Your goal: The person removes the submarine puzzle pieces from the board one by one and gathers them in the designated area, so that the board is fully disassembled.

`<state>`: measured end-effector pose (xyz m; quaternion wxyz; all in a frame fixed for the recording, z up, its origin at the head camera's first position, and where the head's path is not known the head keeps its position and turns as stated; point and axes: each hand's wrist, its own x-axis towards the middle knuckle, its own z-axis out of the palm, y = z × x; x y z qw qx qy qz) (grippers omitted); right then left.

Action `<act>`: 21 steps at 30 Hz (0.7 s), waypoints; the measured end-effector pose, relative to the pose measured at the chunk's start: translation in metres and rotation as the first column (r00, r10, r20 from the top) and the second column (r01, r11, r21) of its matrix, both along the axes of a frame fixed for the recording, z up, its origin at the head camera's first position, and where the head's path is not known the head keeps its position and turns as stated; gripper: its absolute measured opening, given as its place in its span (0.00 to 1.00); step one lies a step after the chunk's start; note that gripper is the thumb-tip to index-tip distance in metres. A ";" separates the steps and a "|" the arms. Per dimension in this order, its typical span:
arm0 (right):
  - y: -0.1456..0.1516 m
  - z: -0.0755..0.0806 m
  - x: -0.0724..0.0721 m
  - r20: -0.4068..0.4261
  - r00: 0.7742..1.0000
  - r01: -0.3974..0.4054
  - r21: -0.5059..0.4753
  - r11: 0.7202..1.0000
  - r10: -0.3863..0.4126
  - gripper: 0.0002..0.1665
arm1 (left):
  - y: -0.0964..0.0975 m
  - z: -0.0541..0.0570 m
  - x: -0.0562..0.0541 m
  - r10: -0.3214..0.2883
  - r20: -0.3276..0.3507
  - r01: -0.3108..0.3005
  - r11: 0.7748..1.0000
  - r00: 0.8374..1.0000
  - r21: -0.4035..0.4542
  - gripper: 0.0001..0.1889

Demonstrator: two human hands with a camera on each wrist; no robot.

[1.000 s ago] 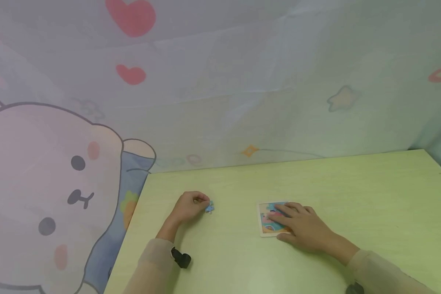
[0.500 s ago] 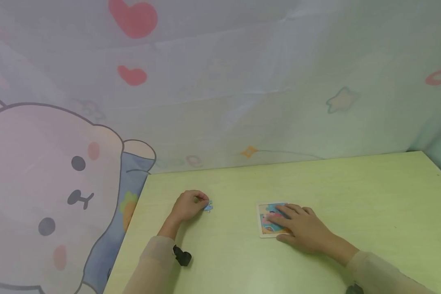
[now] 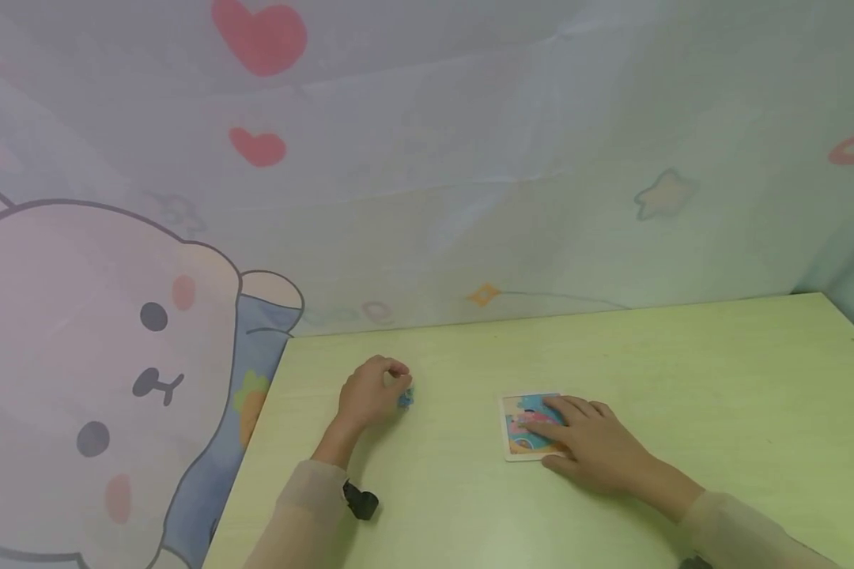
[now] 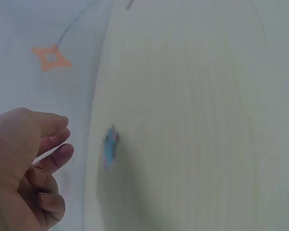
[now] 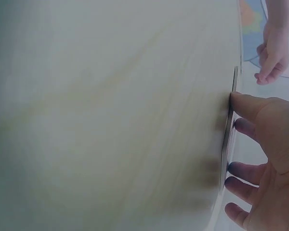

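My left hand (image 3: 372, 395) hovers at the left of the table, fingers loosely curled and nothing between them. Just beyond its fingertips lies a small blue jigsaw piece (image 3: 406, 398) on the table; the left wrist view shows the piece (image 4: 110, 146) apart from the hand (image 4: 24, 168). Further right, a square jigsaw puzzle (image 3: 504, 431) with a pale frame and a pink-and-blue picture lies flat. My right hand (image 3: 601, 444) rests on its right side, fingers extended over the picture, covering part of it. In the right wrist view the thumb (image 5: 248, 103) touches the puzzle's edge.
The yellow-green table (image 3: 455, 506) meets a cloth backdrop (image 3: 470, 197) printed with hearts and stars. A large printed cartoon animal (image 3: 107, 379) fills the left side. A black wrist device (image 3: 360, 501) sits at my left sleeve.
My left fingers have let go of the blue jigsaw piece and lifted slightly up and away from it. The right hand has shifted very slightly right on the puzzle.
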<state>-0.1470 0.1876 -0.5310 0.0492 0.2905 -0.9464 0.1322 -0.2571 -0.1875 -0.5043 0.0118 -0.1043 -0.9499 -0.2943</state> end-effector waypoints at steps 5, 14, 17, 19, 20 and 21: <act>0.003 0.002 0.001 -0.038 0.999 -0.003 0.011 1.000 0.004 0.29 | 0.021 0.008 0.004 -0.102 -0.027 0.102 0.995 0.994 0.003 0.10; 0.006 0.002 0.004 -0.072 0.997 -0.014 0.002 1.000 0.014 0.29 | 0.068 0.013 0.015 -0.229 -0.021 0.229 0.973 0.973 -0.020 0.11; 0.007 0.001 0.004 -0.076 0.997 -0.015 -0.003 1.000 0.014 0.29 | 0.084 0.014 0.017 -0.259 -0.010 0.258 0.966 0.966 -0.026 0.11; 0.007 0.000 0.004 -0.073 0.997 -0.013 -0.002 1.000 0.013 0.29 | 0.095 0.011 0.018 -0.272 -0.002 0.272 0.962 0.962 -0.027 0.11; 0.007 0.000 0.004 -0.070 0.998 -0.012 0.002 1.000 0.012 0.29 | 0.101 0.010 0.019 -0.279 0.001 0.279 0.960 0.960 -0.027 0.11; 0.007 0.001 0.004 -0.067 0.998 -0.012 0.005 1.000 0.012 0.29 | 0.106 0.007 0.019 -0.283 0.005 0.283 0.959 0.959 -0.034 0.11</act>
